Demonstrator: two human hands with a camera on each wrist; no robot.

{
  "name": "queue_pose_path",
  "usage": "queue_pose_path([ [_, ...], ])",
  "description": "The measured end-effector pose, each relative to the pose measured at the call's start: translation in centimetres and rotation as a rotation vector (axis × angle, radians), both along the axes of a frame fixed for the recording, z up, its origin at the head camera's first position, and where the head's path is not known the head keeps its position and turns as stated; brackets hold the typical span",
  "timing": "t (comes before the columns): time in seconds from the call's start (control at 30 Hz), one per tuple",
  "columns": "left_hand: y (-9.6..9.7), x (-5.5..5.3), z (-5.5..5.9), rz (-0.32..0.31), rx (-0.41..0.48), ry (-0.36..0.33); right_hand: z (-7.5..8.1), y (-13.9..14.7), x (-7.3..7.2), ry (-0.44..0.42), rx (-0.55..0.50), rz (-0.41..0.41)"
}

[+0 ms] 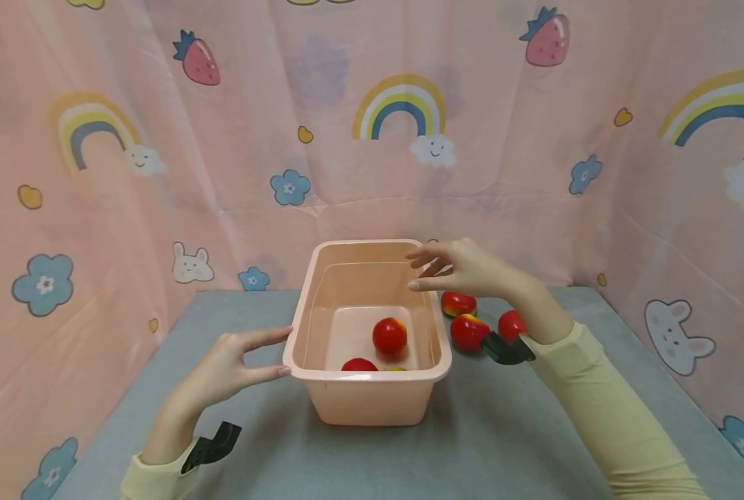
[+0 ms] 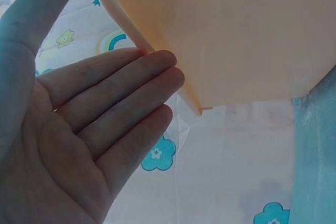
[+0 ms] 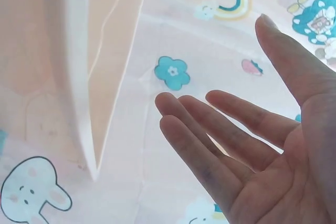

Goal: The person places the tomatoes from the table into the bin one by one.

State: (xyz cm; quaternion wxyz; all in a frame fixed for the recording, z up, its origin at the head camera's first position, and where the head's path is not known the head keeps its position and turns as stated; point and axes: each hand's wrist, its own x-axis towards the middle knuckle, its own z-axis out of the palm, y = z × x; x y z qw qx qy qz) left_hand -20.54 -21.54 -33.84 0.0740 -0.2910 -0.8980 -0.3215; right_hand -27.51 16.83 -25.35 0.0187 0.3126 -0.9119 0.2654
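A pale pink plastic tub point(image 1: 372, 399) stands mid-table. Inside it, a red apple point(image 1: 389, 336) shows whole, while a second apple point(image 1: 359, 364) is mostly hidden behind the front rim. My left hand point(image 1: 218, 371) is at the tub's left side, its straight fingers and thumb touching the rim near the front corner; the left wrist view has the fingers point(image 2: 136, 82) flat against the outside edge. Over the right rim hovers my right hand point(image 1: 462, 267), fingers spread apart and nothing between them. In the right wrist view its palm point(image 3: 278, 192) is bare beside the tub wall.
Right of the tub, below my right forearm, lie more red apples: one at the back point(image 1: 458, 303), one in front point(image 1: 469, 332) and one partly covered by the wrist point(image 1: 511, 325). A patterned pink curtain point(image 1: 241, 173) closes off the grey table point(image 1: 234, 312) behind and at the sides.
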Motion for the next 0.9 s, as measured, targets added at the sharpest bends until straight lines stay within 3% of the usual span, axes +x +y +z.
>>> queue_pose_path([
  [0.47,0.1,0.0,0.0,0.004,0.001,-0.006,-1.0,2.4,0.1,-0.035,-0.044,-0.039],
  [0.9,0.1,0.0,0.0,0.011,0.0,-0.007,-2.9,5.1,0.1,-0.057,-0.046,-0.12],
])
